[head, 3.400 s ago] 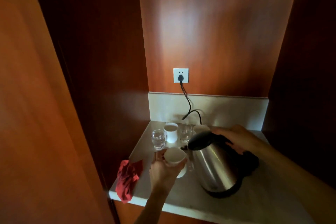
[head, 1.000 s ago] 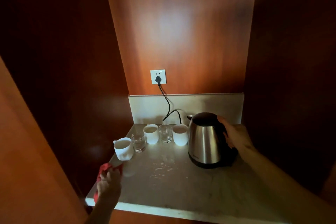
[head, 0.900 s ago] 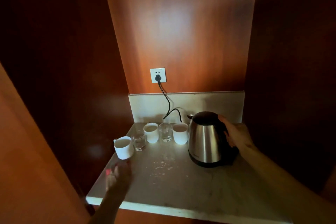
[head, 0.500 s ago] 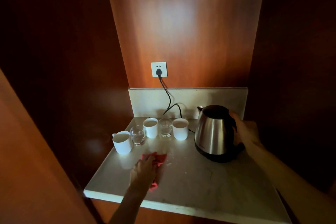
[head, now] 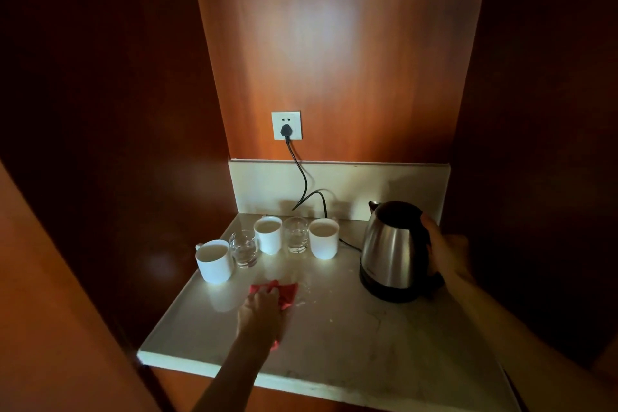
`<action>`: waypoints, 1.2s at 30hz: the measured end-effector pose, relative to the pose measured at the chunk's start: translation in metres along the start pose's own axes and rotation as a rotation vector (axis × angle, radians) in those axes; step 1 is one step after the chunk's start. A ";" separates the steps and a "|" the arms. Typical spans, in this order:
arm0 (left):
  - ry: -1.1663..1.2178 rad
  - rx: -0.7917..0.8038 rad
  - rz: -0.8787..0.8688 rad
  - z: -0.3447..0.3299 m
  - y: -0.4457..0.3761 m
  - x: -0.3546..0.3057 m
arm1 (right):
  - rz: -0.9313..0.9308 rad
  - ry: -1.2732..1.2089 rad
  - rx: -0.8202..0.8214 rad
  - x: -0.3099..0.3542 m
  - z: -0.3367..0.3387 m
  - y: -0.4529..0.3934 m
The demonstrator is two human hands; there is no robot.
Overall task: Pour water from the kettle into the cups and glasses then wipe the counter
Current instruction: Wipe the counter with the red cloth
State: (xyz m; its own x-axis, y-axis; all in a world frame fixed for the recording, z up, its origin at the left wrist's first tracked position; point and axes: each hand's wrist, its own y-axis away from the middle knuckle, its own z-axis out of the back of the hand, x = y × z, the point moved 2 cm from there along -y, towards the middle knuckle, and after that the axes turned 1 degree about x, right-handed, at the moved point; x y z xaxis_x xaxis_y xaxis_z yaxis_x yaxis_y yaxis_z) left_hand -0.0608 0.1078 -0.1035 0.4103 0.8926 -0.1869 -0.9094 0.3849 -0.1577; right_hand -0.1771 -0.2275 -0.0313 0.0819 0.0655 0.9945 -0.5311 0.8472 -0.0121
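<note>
A steel kettle (head: 389,251) with a black lid stands upright at the right of the pale counter (head: 368,338). My right hand (head: 446,252) grips its handle from the right. Three white cups (head: 214,261) (head: 268,234) (head: 323,237) and two glasses (head: 244,248) (head: 296,234) stand in a curved row at the back left. My left hand (head: 259,313) presses a red cloth (head: 287,291) flat on the counter in front of the cups, beside some white droplets (head: 302,298). Most of the cloth is hidden under the hand.
A black cord (head: 302,177) runs from the wall socket (head: 286,125) down behind the cups toward the kettle. Dark wooden walls close the niche on the left, back and right. The counter's front edge (head: 234,375) is near me.
My left hand set down the cup at the row's left, took up the red cloth from the left edge and moved it to the counter's middle. The kettle was set down upright at the right.
</note>
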 end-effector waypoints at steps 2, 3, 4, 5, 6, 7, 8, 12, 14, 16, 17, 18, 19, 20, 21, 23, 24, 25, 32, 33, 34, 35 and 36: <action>0.002 -0.002 -0.011 0.000 -0.001 0.001 | 0.017 0.013 0.009 0.002 -0.003 -0.004; 0.012 -0.012 -0.010 0.001 -0.001 0.001 | 0.026 0.022 0.017 0.004 -0.005 -0.007; 0.019 -0.018 -0.010 0.000 -0.001 0.002 | 0.032 0.030 0.026 0.006 -0.006 -0.010; 0.023 -0.023 -0.014 0.001 -0.001 0.002 | 0.040 0.036 0.034 0.008 -0.008 -0.013; 0.036 -0.015 -0.004 0.001 0.000 0.002 | 0.049 0.043 0.040 0.010 -0.009 -0.016; 0.037 -0.014 0.004 -0.001 0.000 0.003 | 0.059 0.057 0.046 0.012 -0.011 -0.019; 0.035 -0.012 0.009 -0.001 0.000 0.002 | 0.067 0.075 0.047 0.013 -0.012 -0.022; 0.106 -0.015 0.057 -0.005 -0.005 0.004 | 0.075 0.129 0.052 0.017 -0.014 -0.017; 0.148 0.017 0.080 -0.007 -0.006 0.005 | 0.087 0.141 0.045 0.015 -0.011 -0.010; 0.128 0.027 0.049 -0.010 -0.005 0.005 | 0.089 0.127 0.006 0.010 -0.005 -0.005; 0.080 0.032 0.015 -0.011 -0.004 0.005 | 0.093 0.128 -0.012 0.008 -0.002 -0.003; 0.097 0.041 0.009 -0.012 -0.005 0.005 | 0.096 0.131 -0.021 0.007 -0.001 -0.001; 0.105 0.022 0.014 -0.013 -0.006 0.006 | 0.097 0.135 -0.019 0.007 -0.001 0.001; 0.105 0.013 0.013 -0.014 -0.005 0.006 | 0.099 0.140 -0.011 0.008 -0.002 0.003; 0.077 0.002 -0.032 -0.011 -0.001 0.003 | 0.099 0.146 0.000 0.009 -0.002 0.003; 0.059 -0.004 -0.029 -0.008 0.004 0.002 | 0.083 0.160 0.019 0.012 -0.001 0.004; 0.052 0.015 -0.024 -0.006 0.005 0.001 | 0.074 0.176 0.030 0.013 0.000 0.004; 0.042 -0.013 -0.015 -0.004 0.004 0.003 | 0.071 0.201 0.043 0.015 0.000 0.004; 0.213 0.000 -0.042 -0.005 0.015 0.007 | 0.179 0.453 0.079 0.024 0.001 0.008; 0.245 -0.020 -0.046 -0.006 0.018 0.009 | 0.193 0.488 0.079 0.025 0.001 0.008; 0.255 -0.034 -0.033 -0.006 0.021 0.011 | 0.194 0.527 0.078 0.025 0.001 0.008; 0.263 -0.039 0.005 -0.007 0.024 0.013 | 0.195 0.564 0.077 0.026 0.001 0.008; 0.272 -0.054 0.038 -0.007 0.026 0.014 | 0.207 0.603 0.070 0.028 0.001 0.008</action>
State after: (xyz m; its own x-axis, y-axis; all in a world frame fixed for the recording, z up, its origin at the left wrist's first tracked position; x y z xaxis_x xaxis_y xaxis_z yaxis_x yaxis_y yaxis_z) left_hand -0.0780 0.1287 -0.1170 0.3862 0.8075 -0.4459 -0.9224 0.3328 -0.1962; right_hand -0.1796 -0.2196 -0.0030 0.4206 0.5263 0.7390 -0.6389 0.7501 -0.1707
